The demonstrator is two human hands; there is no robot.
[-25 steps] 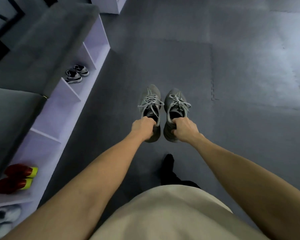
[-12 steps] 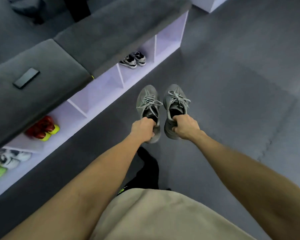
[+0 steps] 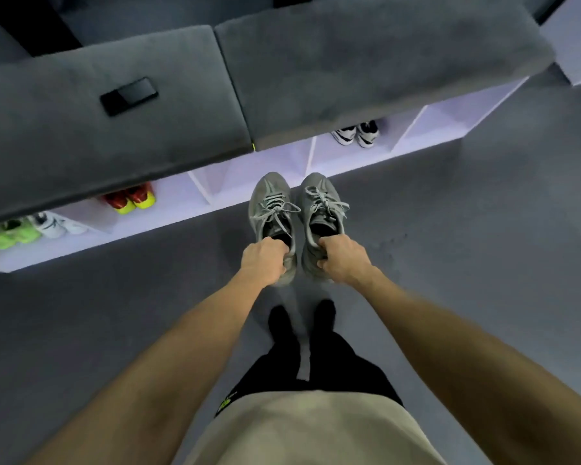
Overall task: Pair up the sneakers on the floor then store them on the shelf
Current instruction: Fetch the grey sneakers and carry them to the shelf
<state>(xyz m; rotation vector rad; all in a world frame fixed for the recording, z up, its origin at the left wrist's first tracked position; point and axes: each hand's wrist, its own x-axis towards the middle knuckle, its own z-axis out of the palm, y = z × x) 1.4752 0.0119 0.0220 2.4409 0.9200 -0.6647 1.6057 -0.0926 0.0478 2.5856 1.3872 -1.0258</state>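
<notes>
Two grey sneakers hang side by side in front of me, toes pointing at the shelf (image 3: pixel 282 169). My left hand (image 3: pixel 264 260) grips the heel collar of the left sneaker (image 3: pixel 270 203), fingers curled into the opening, and my right hand (image 3: pixel 341 258) grips the right sneaker (image 3: pixel 321 203) the same way. A second ago the shelf ran off to my left at a slant; now I have turned to face it and it lies straight across my view, with the pair lined up over a bare compartment (image 3: pixel 252 177). Red shoes (image 3: pixel 130 198) fill the compartment to its left, and a black-and-white pair (image 3: pixel 356 134) sits one compartment to the right. Green shoes (image 3: pixel 7 234) and white ones (image 3: pixel 52 224) lie further left. A dark phone (image 3: pixel 130 95) rests on the grey cushion (image 3: pixel 114 129) on top. I judge pairing done for these two; what remains is to stoop and slide them in, keeping the toes level under the cushion's edge.
</notes>
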